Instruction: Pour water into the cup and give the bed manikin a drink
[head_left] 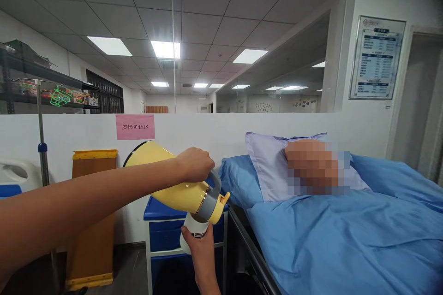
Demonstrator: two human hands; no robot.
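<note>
My left hand (195,164) is closed around the grey handle of a yellow thermos jug (187,196). The jug is tipped over to the right, its grey collar and yellow spout pointing down. Under its neck, my right hand (202,251) grips a white cup (195,227) with dark markings, thumb on the near side. The cup's rim lies close beneath the jug's neck; whether they touch I cannot tell. No stream of liquid is visible.
Behind the cup stands a blue bedside cabinet (166,230). To the right is a bed with a blue quilt (332,235), a lilac pillow (265,166) and a blurred head on it. A brown board (92,226) and a drip stand (43,156) are at left.
</note>
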